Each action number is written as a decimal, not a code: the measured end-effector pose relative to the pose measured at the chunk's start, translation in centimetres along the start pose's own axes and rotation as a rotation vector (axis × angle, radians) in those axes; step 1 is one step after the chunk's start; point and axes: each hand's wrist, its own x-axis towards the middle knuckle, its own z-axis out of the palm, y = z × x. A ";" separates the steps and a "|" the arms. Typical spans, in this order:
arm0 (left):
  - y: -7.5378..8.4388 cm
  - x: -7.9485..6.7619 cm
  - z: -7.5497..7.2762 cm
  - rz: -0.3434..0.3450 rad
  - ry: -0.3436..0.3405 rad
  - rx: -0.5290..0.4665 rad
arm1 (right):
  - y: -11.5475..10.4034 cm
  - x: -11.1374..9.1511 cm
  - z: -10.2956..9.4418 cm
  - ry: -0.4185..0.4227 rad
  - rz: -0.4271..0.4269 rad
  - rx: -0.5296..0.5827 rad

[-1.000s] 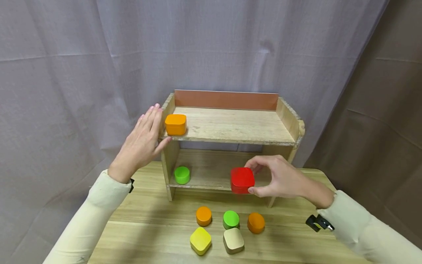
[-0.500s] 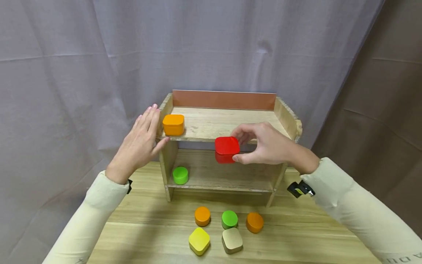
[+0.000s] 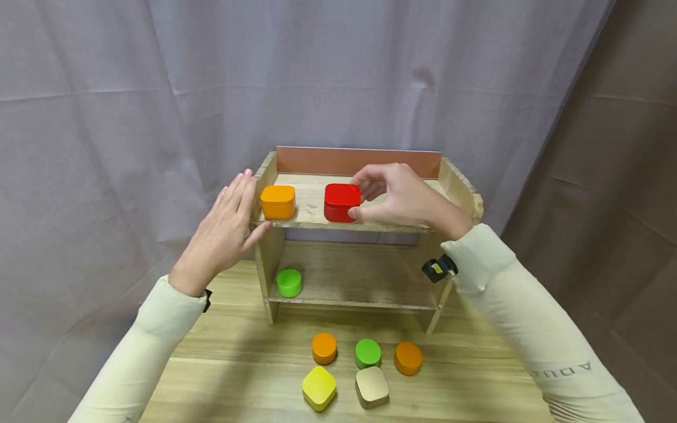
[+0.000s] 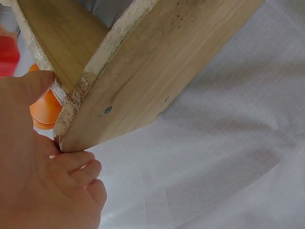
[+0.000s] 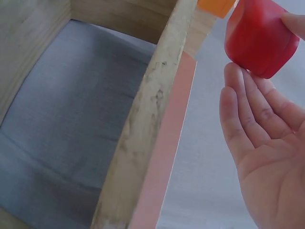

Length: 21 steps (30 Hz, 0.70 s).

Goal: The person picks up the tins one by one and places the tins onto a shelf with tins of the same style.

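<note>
My right hand pinches a red rounded-square block between thumb and fingers, at the front of the upper board of a wooden two-tier shelf. The right wrist view shows the red block against the fingertips; whether it touches the board I cannot tell. My left hand rests with straight fingers along the shelf's left side panel, its thumb at the front edge. An orange rounded-square block sits on the upper board at the left end, beside that hand and apart from the red block.
A green round block stands on the lower board at left. On the table in front lie two orange round blocks, a green round block, a yellow block and a beige block. Grey curtain hangs behind.
My right hand has carried the red block up and to the left, from in front of the lower board to the upper board. The left hand has stayed in place.
</note>
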 end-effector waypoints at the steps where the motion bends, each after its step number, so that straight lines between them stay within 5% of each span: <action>1: 0.0 0.0 0.0 -0.001 -0.001 -0.001 | 0.1 0.4 0.1 0.004 0.011 0.007; 10: 0.2 0.1 0.0 -0.012 -0.023 -0.010 | 0.7 2.5 1.5 0.000 0.065 0.043; 21: 0.2 0.5 0.4 -0.006 -0.025 -0.013 | 1.8 2.7 2.3 -0.017 0.063 0.030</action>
